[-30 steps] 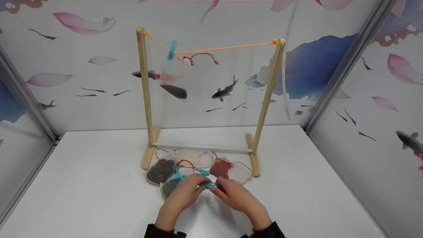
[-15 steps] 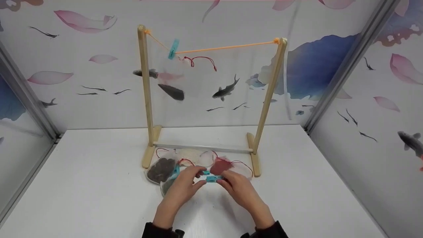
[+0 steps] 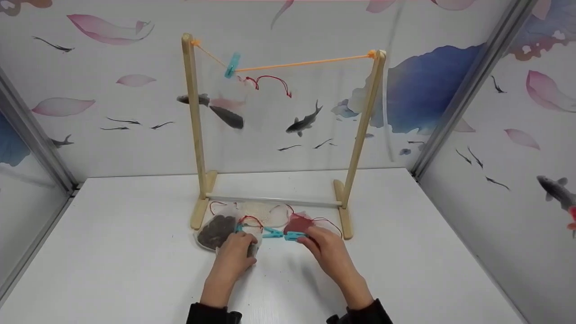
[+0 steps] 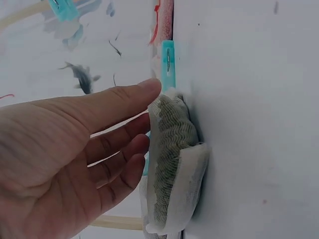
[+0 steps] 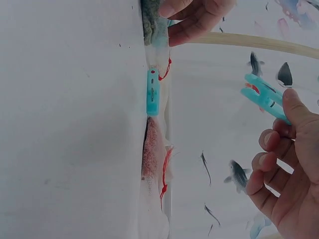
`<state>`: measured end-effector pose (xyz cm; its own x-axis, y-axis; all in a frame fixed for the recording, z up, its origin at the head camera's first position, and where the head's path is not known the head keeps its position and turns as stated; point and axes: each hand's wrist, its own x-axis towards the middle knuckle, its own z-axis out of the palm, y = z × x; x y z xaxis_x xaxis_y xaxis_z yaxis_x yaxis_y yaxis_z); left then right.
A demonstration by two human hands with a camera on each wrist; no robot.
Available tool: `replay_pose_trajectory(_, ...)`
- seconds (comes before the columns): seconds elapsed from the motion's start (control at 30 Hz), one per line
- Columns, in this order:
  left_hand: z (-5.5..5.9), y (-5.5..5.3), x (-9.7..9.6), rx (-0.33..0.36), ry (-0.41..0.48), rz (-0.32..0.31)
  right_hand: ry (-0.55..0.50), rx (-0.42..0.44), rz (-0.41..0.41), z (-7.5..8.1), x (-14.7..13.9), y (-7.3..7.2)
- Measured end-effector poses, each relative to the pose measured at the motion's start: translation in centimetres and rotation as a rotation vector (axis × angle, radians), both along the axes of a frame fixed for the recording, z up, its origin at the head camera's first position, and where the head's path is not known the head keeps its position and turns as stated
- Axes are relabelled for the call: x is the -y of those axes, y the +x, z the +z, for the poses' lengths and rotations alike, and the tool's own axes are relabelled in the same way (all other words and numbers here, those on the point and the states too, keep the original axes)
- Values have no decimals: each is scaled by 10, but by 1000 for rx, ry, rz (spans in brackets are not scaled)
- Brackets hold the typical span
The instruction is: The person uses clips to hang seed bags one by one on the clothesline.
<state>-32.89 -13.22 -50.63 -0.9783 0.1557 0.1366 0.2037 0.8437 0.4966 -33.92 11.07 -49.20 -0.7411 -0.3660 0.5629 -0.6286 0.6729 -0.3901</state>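
Observation:
In the head view my right hand point(image 3: 327, 249) pinches a light-blue clothespin point(image 3: 294, 236) by its end, raised above the table. Its jaws point away from the fingers in the right wrist view, with nothing between them. My left hand point(image 3: 233, 254) comes down over a white mesh pouch point(image 4: 172, 154) with grey-green filling, thumb at one side and fingers at the other. The hand hides much of this pouch from the head camera. Another blue clothespin point(image 3: 272, 232) lies on the table between the hands, close to the pouch's end.
A wooden rack point(image 3: 353, 135) stands behind, with an orange cord point(image 3: 306, 64) across its top. A clothespin point(image 3: 232, 65) on the cord holds a sheer pouch with a red drawstring. Pouches with dark point(image 3: 217, 231), cream point(image 3: 261, 213) and red point(image 3: 298, 223) filling lie before the rack.
Both hands were together at the clothespin a second ago. Since then the left hand has let go and moved left to the grey-green pouch, while the right has kept the clothespin and lifted slightly.

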Motion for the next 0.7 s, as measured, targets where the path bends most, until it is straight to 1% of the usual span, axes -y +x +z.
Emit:
replay_pose_trajectory(0.1, -3, -2, -3, -19, -76, 37, 2, 5, -2, 0, 1, 0)
replay_pose_trajectory(0.23, -7, -4, -6, -67, -156, 70, 12, 21, 0, 1, 2, 0)
replay_pose_trajectory(0.33, -8, -6, -7, -117, -180, 82, 10, 42, 4, 2, 1, 0)
replay_pose_trajectory(0.4, -8, -7, -7, -153, -170, 86, 7, 59, 2, 2, 1, 0)
replay_pose_trajectory(0.47, -8, -8, -7, -189, -135, 88, 5, 80, -4, 2, 0, 0)
replay_pose_trajectory(0.53, -6, -8, -5, -197, -67, 89, 3, 95, -8, 2, 0, -1)
replay_pose_trajectory(0.63, 2, -7, -2, -173, 59, 92, -3, 111, -14, 2, -1, -2)
replay_pose_trajectory(0.7, 8, -7, 1, -151, 136, 107, -7, 115, -17, 2, -2, -2)
